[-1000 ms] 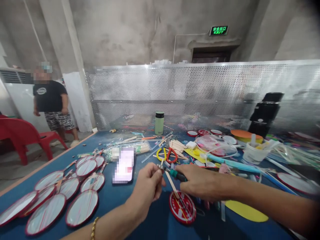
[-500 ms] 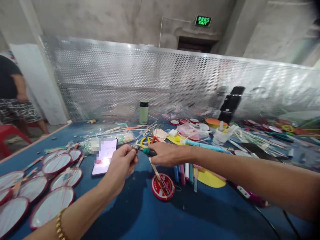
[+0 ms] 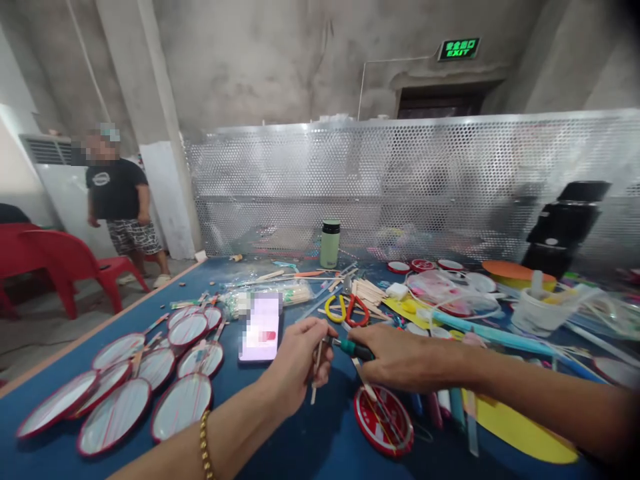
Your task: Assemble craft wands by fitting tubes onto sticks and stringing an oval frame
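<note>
My right hand (image 3: 395, 357) is closed around a hand tool with a green-and-black handle (image 3: 356, 349). The tool's slim metal end reaches the fingertips of my left hand (image 3: 303, 353), where its exact shape is hidden. Pinched in my left hand is a thin pale wooden stick (image 3: 316, 373), pointing down. Below my right hand lies a red round lid (image 3: 384, 423) with a string and a flat wooden stick (image 3: 366, 383) across it. A lit phone (image 3: 263, 333) is left of my left hand. Scissors with yellow and red handles (image 3: 356, 311) lie just beyond my hands.
Several white discs with red rims (image 3: 116, 417) cover the left of the blue table. Farther back stands a green bottle (image 3: 330, 244). A white cup (image 3: 537, 313), yellow sheet (image 3: 520, 427) and black object (image 3: 565, 227) are at right. A person (image 3: 123, 193) stands by red chairs (image 3: 83, 267).
My view has swung left, so the table things appear farther right and the person shows more fully. The wooden stick now shows below my left hand. The tool still meets my left fingertips.
</note>
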{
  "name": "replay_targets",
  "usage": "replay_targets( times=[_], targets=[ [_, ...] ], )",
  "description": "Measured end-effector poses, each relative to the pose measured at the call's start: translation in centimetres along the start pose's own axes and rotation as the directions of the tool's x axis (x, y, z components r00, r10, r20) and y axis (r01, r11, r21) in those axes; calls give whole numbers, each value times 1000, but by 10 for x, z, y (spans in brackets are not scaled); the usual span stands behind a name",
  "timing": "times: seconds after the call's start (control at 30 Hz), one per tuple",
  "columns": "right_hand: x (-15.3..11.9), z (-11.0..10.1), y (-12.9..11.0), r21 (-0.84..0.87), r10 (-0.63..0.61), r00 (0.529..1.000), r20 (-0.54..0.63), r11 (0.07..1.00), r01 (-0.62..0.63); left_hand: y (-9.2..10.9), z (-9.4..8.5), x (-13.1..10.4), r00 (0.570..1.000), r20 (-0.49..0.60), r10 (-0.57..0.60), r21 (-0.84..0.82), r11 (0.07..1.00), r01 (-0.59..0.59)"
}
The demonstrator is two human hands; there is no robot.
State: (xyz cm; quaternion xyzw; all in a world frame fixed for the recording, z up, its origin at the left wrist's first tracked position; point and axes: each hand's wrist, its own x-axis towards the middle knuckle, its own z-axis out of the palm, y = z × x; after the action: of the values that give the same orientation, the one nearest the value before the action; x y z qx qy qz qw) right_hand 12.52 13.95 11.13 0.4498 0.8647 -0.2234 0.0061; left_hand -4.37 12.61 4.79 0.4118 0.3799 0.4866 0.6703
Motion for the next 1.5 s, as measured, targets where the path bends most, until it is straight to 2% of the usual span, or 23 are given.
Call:
replay_targets(
  times=[0.23,0.47,0.8,1.33,1.5],
  targets=[
    [-6,0,-4,-143,22,999,-38,989,-27,-3,0,-1,999,35,2,-14,1000,-1],
    [-7,9,12,-148,-60,996,-64,988,50,-5,3,-5,999,36,10,29,1000,-11],
    [-13,11,9,-234,-45,997,-64,972,29,-4,7,-9,1000,27,-1,39,999,0],
    [-14,11,9,-270,-31,998,-56,963,15,-8,3,-6,998,58,21,22,1000,-22],
    [-9,11,15,-217,-43,998,-42,976,33,-7,4,-6,998,50,24,11,1000,-25]
  ],
)
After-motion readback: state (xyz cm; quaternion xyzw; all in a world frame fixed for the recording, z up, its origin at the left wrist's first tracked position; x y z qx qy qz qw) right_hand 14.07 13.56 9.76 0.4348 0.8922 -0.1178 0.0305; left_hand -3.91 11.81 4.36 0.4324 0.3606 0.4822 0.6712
